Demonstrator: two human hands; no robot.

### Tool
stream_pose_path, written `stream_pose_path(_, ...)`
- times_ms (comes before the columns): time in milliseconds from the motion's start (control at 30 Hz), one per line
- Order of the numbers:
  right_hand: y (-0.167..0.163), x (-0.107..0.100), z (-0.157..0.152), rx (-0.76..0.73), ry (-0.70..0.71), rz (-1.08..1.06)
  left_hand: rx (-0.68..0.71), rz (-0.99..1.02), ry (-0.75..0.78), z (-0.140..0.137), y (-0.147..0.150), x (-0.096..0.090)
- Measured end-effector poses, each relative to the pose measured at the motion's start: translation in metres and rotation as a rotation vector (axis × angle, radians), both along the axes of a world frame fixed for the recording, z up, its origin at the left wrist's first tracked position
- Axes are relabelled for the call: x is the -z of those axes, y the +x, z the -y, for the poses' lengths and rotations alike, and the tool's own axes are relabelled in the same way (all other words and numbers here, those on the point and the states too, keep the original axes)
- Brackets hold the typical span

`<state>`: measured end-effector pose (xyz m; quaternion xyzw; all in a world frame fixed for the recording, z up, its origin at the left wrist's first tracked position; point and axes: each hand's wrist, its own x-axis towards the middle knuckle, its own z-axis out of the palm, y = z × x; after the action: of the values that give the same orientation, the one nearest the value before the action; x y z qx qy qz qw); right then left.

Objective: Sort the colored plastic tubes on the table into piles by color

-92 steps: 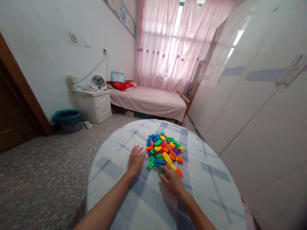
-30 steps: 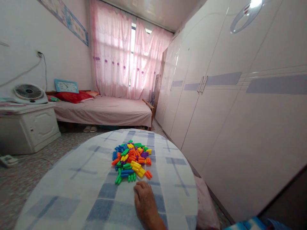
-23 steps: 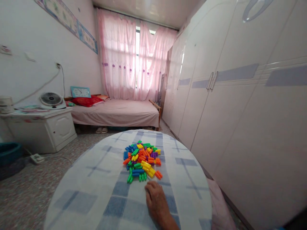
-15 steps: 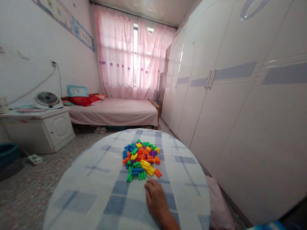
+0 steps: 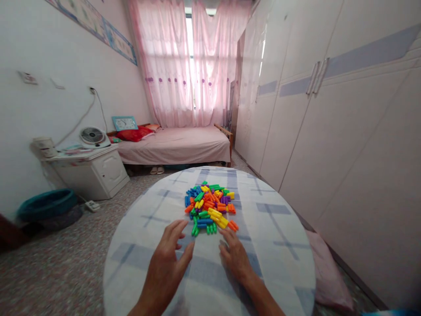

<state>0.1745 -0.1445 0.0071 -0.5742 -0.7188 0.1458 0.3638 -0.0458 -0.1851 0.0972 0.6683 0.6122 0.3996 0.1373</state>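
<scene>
A pile of small plastic building pieces (image 5: 210,206) in red-orange, yellow, green, blue and purple lies on the round table (image 5: 272,250), which has a blue-and-white checked cloth. My left hand (image 5: 169,250) hovers at the near left of the pile, thumb and fingers apart, holding nothing. At the near right is my right hand (image 5: 235,254), its fingers loosely curved and apart, with nothing visible in it. The fingertips of the right hand come close to the yellow pieces (image 5: 218,217); whether they touch cannot be told.
A bed (image 5: 177,145) stands beyond the table below pink curtains. White wardrobes (image 5: 296,145) line the right side. To the left are a cabinet (image 5: 110,175) with a fan (image 5: 93,136) on it and a teal bin (image 5: 49,204). A pink cushion (image 5: 329,272) lies on the floor at right.
My left hand has come into view at the left of the pile. My right hand has opened somewhat and sits nearer the pieces. The view has turned left and tilted down.
</scene>
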Motion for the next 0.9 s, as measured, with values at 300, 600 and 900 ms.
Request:
stream_pose_path(300, 0.027, -0.014, -0.035, 0.185, -0.148, 0.291, 0.059, -0.315, -0.374, -0.078, 0.024, 0.052)
stream_pose_path(600, -0.008, -0.007, -0.064, 0.018, -0.132, 0.124, 0.1, -0.225, -0.342, -0.109, 0.052, 0.067)
stream_pose_path(900, -0.008, -0.006, -0.076, -0.007, -0.145, 0.027, 0.178, 0.137, -0.298, -0.109, 0.068, 0.077)
